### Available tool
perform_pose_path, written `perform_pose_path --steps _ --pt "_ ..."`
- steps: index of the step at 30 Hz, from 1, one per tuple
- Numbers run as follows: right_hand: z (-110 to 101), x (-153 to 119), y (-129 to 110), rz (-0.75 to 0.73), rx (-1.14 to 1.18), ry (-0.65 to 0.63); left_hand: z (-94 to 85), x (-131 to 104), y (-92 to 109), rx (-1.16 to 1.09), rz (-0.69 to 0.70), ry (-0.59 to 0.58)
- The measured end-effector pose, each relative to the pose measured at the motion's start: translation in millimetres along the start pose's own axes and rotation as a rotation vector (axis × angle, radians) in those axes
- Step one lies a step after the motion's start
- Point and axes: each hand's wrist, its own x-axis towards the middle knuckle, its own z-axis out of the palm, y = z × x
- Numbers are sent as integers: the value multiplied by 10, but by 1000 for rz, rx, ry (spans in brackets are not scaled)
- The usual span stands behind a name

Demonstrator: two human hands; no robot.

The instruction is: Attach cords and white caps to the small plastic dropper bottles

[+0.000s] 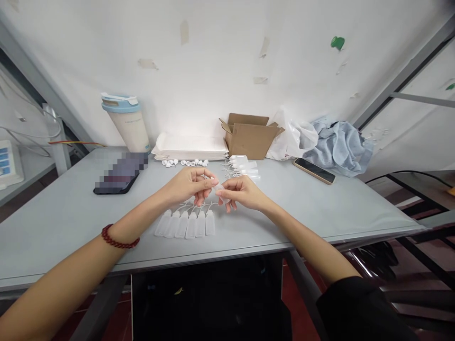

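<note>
Over the middle of the table, my two hands meet at a small translucent plastic bottle point(221, 187). My right hand point(243, 192) grips its body between thumb and fingers. My left hand point(192, 184) is pinched at its top end; the fingertips hide the exact part there. Just below, several similar bottles point(192, 225) lie side by side in a row, thin white tubes running from their tops. Beyond my hands is a loose pile of more bottles point(245, 163) with tubes. Small white caps point(188, 163) are lined up to its left.
Along the wall stand a tumbler point(128, 123), a stack of white sheets or packets point(192, 147), an open cardboard box point(250, 139), a plastic bag point(291, 137) and a blue cloth point(341, 147). One phone point(314, 170) lies right, a dark, partly blurred device point(121, 175) left.
</note>
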Motion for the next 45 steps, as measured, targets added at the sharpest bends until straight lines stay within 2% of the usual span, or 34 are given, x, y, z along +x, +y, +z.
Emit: perform_pose_path --steps 4,6,11,14,20,24,27,29,32,34,37,42,45 --pt "7 -2 23 -2 9 -23 -77 -15 3 -37 -39 -113" --pt "9 0 29 0 -4 -24 -88 -18 13 -34 -60 -130" --pt "4 7 26 -10 -58 24 -8 -12 32 91 -36 22" --pt "9 6 14 -7 -111 63 32 -18 34 160 6 45" --pt "19 -20 -51 5 -144 54 -40 -33 28 216 105 -77" --pt "28 -10 -17 -9 -161 58 -61 -42 47 263 115 -118" --pt "41 30 95 -115 -336 204 -9 -62 66 299 142 5" --pt "43 59 180 -203 -503 336 37 -78 64 343 206 188" --pt "36 88 268 -259 -662 439 85 -92 39 383 307 449" --pt "30 94 294 -263 -730 478 94 -88 18 407 315 499" --pt "31 95 312 -266 -812 515 88 -63 -5 456 239 420" --pt "48 100 357 -286 -938 544 73 -33 -3 380 85 170" --pt "40 102 375 -303 -972 534 80 -47 21 352 70 125"
